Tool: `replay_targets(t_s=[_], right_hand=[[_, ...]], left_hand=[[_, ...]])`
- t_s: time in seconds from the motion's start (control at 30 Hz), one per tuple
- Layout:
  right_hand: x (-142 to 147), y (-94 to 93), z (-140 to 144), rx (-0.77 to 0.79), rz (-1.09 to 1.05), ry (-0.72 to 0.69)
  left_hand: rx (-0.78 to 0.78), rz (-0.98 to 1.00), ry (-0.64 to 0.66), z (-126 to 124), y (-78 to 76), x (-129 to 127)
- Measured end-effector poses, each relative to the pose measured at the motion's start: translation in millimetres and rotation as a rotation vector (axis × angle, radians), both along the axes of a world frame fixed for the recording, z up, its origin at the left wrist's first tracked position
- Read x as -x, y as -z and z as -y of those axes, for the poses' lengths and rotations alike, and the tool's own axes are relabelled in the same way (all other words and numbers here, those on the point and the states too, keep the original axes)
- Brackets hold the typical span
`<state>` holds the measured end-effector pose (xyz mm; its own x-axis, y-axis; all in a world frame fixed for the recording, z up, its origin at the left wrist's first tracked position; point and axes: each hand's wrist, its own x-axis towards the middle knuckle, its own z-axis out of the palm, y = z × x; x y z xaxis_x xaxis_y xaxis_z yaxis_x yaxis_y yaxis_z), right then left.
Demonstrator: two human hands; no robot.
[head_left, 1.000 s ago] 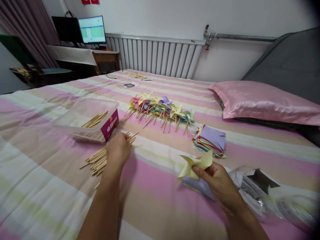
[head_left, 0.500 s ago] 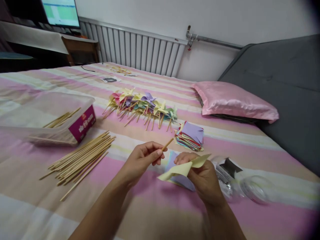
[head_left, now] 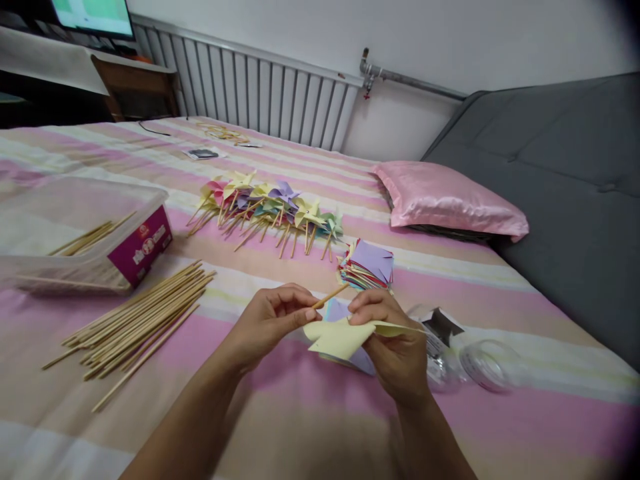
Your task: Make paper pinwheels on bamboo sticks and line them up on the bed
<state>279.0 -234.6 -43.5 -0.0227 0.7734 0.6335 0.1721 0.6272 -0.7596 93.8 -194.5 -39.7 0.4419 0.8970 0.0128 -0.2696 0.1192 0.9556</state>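
A striped bed cover [head_left: 310, 427] is spread under everything. A pile of wooden sticks [head_left: 135, 323] is laid at the left, well apart from the hands. A yellow paper pinwheel [head_left: 340, 337] is pinched by the right hand [head_left: 393, 347], above the cover. One thin stick [head_left: 329, 296] is pinched by the left hand [head_left: 265, 323], just beside the pinwheel.

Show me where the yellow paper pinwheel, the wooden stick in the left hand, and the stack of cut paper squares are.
yellow paper pinwheel [head_left: 336, 338], head view, middle of its flat blade.
wooden stick [head_left: 331, 295], head view, bare shaft beyond the fingertips.
stack of cut paper squares [head_left: 370, 261], head view, purple top sheet.
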Motion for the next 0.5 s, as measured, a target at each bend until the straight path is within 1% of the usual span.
replay_targets(t_s=[0.1,0.17,0.33,0.5], right_hand=[[0.4,-1.2,0.6,-0.018,0.054,0.08],[1.0,-1.7,0.9,-0.006,0.066,0.103],[2.2,-2.3,1.9,0.061,0.095,0.1],[2.8,-1.8,1.3,0.084,0.129,0.082]], left_hand=[[-0.019,-0.036,-0.016,-1.0,1.1,1.0],[-0.045,-0.079,-0.039,-2.5,2.2,2.1],[-0.08,-0.18,-0.114,-5.7,1.3,4.8],[-0.09,-0.223,-0.097,-5.2,-1.2,7.0]])
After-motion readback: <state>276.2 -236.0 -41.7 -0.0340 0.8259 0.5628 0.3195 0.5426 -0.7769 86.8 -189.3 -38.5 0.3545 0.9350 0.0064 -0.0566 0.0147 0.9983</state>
